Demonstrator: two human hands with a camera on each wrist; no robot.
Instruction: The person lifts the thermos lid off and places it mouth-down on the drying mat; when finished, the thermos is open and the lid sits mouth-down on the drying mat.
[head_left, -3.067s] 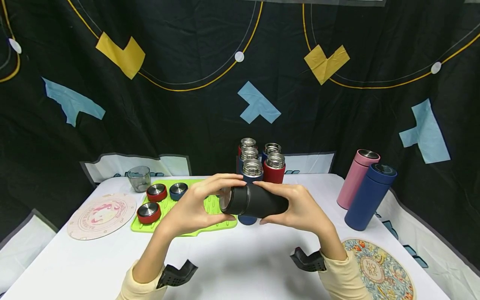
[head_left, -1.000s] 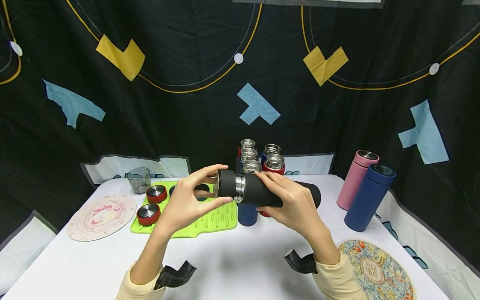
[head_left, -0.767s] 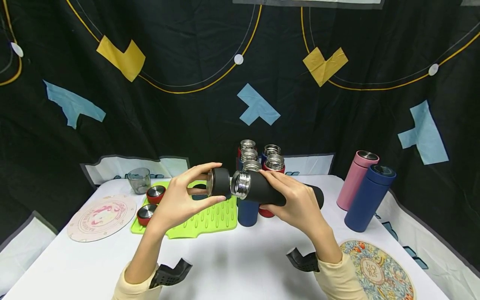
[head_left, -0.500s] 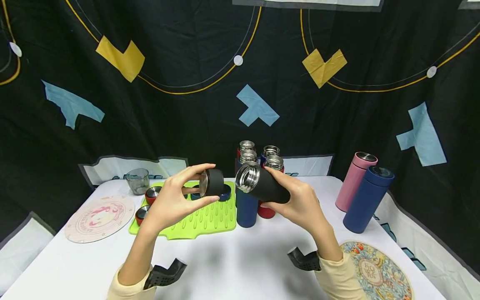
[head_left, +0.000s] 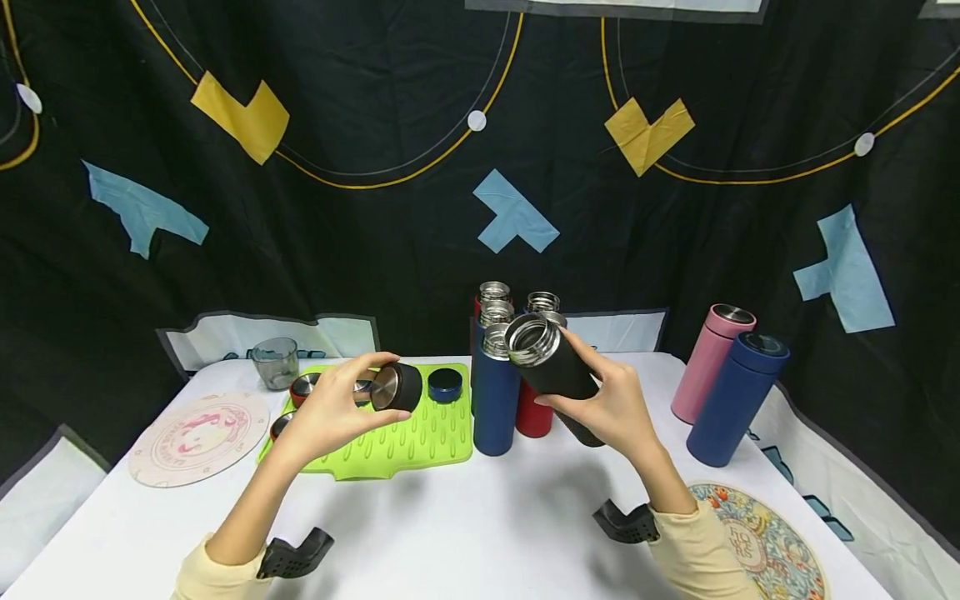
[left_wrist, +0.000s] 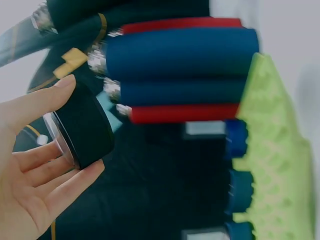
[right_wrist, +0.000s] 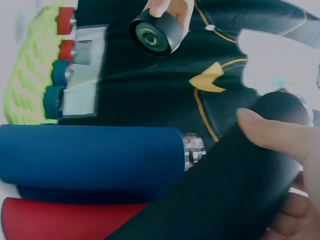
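My left hand pinches a black bottle cap with a silver top, held up over the green mat. In the right wrist view that cap shows its hollow underside. My right hand grips a black thermos bottle near its neck, tilted with the bare steel mouth up and to the left. Behind it stand several uncapped bottles, among them a blue bottle and a red bottle. On the green drying mat sit several caps, including a dark blue cap.
A pink bottle and a capped blue bottle stand at the right. A glass and a round pink mat are at the left. A patterned round mat lies at the front right.
The black cap has come off the black bottle. My left hand has carried it left and slightly down, while my right hand has turned the bottle more upright, mouth up.
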